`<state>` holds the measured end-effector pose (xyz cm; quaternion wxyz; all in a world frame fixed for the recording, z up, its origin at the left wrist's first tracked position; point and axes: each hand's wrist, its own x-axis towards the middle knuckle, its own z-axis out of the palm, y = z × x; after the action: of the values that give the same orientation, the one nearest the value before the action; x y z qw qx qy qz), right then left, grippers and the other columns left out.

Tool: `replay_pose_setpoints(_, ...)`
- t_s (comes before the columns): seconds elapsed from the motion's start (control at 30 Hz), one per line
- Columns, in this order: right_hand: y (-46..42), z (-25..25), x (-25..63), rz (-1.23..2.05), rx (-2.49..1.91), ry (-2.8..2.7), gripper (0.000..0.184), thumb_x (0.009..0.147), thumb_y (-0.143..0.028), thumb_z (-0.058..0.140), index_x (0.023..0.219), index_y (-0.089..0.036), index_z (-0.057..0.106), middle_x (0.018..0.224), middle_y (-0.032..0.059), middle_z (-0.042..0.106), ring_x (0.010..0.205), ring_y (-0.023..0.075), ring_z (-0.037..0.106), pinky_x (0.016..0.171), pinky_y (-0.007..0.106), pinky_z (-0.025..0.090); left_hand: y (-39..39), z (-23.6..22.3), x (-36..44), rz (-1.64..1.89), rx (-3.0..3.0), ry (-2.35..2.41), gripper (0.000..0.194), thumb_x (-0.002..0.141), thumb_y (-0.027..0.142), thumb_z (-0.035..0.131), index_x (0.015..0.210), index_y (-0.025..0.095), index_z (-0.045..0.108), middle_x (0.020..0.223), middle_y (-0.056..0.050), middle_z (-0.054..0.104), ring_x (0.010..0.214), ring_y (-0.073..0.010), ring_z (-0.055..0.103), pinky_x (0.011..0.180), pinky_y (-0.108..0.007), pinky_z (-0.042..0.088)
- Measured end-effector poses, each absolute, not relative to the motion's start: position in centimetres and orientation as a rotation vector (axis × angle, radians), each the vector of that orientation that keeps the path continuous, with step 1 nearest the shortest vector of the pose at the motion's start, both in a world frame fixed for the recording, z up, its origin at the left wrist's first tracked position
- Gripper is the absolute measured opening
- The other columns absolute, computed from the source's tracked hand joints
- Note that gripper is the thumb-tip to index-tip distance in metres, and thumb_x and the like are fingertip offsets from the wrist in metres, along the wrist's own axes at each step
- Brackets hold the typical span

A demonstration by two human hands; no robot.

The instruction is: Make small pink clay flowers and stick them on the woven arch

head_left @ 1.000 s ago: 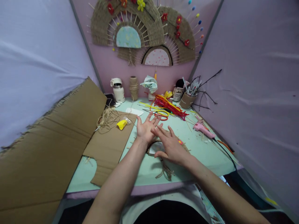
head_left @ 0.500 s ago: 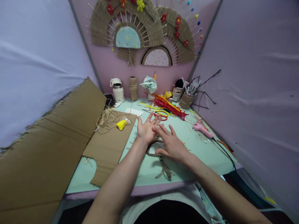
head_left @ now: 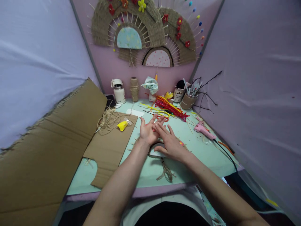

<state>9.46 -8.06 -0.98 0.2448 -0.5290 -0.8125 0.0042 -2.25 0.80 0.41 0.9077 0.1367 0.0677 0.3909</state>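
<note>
My left hand [head_left: 148,132] is turned palm up above the table, fingers spread. Across its palm and fingers lie the outstretched fingers of my right hand [head_left: 170,142], palm down. A small reddish spot [head_left: 154,125] shows where the hands meet; I cannot make out what it is. Beneath both hands, and mostly hidden by them, is a small half-round fan [head_left: 154,151] with a pale centre, thin sticks poking out at its edges and a pink-and-yellow flower on the right. A twine tassel [head_left: 166,172] hangs from its lower edge toward me.
Cardboard [head_left: 110,141] bears loose twine [head_left: 109,121] and a yellow packet [head_left: 122,126]. Behind my hands lie scissors [head_left: 148,112] and red and yellow pipe cleaners [head_left: 172,108]. A pink glue gun [head_left: 204,130] rests at right. A jar [head_left: 119,93] and twine spool [head_left: 134,89] stand behind.
My hands have shifted slightly, with the right fingers sliding a little to the left over the left palm. The reddish spot now shows between them; the things on the table stay put.
</note>
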Motion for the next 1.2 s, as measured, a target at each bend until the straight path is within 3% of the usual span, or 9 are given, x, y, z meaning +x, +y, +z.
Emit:
replay_pose_setpoints(0.17, -7.9, -1.1, 9.7, 0.081, -1.323, -2.088, 0.080, 0.091, -0.054, 0.046, 0.152, -0.022, 0.005, 0.153, 0.0140, 0.032, 0.143, 0.0270, 0.026, 0.116, 0.058, 0.011, 0.7, 0.5, -2.1, 0.808, 0.265, 0.140, 0.077, 0.086, 0.070, 0.023, 0.121, 0.010, 0.056, 0.129, -0.024, 0.056, 0.124, -0.0322, 0.053, 0.086, -0.042, 0.053)
replay_pose_setpoints(0.27, -8.1, -0.6, 10.1, 0.049, -1.305, -1.904, 0.061, 0.093, -0.044, 0.048, 0.147, -0.024, 0.027, 0.142, 0.0121, 0.049, 0.132, 0.0261, 0.043, 0.112, 0.054, 0.023, 0.9, 0.4, -2.1, 0.803, 0.260, 0.150, 0.076, 0.086, 0.070, 0.025, 0.121, 0.010, 0.057, 0.128, -0.024, 0.057, 0.122, -0.0316, 0.055, 0.081, -0.039, 0.054)
replay_pose_setpoints(0.37, -8.0, 0.3, 10.4, -0.019, -1.318, -1.728, 0.029, 0.092, -0.034, 0.053, 0.119, -0.025, 0.060, 0.114, 0.0082, 0.066, 0.109, 0.0240, 0.058, 0.096, 0.043, 0.041, 0.8, 0.4, -2.0, 0.793, 0.260, 0.176, 0.075, 0.086, 0.071, 0.027, 0.119, 0.012, 0.058, 0.125, -0.023, 0.059, 0.118, -0.0313, 0.057, 0.079, -0.039, 0.054)
replay_pose_setpoints(0.47, -7.6, 0.9, 10.2, -0.037, -1.356, -1.713, 0.012, 0.090, -0.028, 0.058, 0.093, -0.024, 0.069, 0.095, 0.0053, 0.069, 0.095, 0.0227, 0.059, 0.086, 0.039, 0.042, 0.6, 0.6, -1.8, 0.776, 0.288, 0.188, 0.076, 0.085, 0.072, 0.027, 0.116, 0.011, 0.059, 0.121, -0.023, 0.061, 0.116, -0.0310, 0.058, 0.078, -0.037, 0.054)
replay_pose_setpoints(0.73, -6.8, -0.3, 9.0, 0.031, -1.445, -1.738, 0.005, 0.083, -0.022, 0.066, 0.086, -0.023, 0.071, 0.090, 0.0035, 0.069, 0.093, 0.0231, 0.056, 0.081, 0.039, 0.038, -0.2, 0.8, -1.1, 0.763, 0.389, 0.252, 0.076, 0.085, 0.073, 0.024, 0.116, 0.013, 0.059, 0.114, -0.020, 0.064, 0.110, -0.0280, 0.061, 0.087, -0.038, 0.050)
replay_pose_setpoints(0.93, -7.8, 0.1, 11.0, 0.187, -1.325, -1.537, 0.006, 0.084, -0.023, 0.064, 0.084, -0.022, 0.070, 0.088, 0.0035, 0.070, 0.089, 0.0201, 0.061, 0.085, 0.037, 0.045, -0.1, 0.9, -1.2, 0.749, 0.419, 0.246, 0.073, 0.085, 0.073, 0.027, 0.114, 0.015, 0.061, 0.115, -0.019, 0.064, 0.115, -0.0281, 0.059, 0.085, -0.037, 0.050)
replay_pose_setpoints(1.2, -10.5, -2.1, 17.8, 0.224, -1.569, -1.388, 0.015, 0.083, -0.030, 0.060, 0.080, -0.020, 0.071, 0.086, 0.0055, 0.072, 0.084, 0.0207, 0.065, 0.082, 0.037, 0.049, 0.3, 0.7, -1.1, 0.851, 0.397, 0.361, 0.065, 0.084, 0.071, 0.035, 0.103, 0.017, 0.065, 0.104, -0.014, 0.068, 0.113, -0.0254, 0.060, 0.096, -0.037, 0.046)
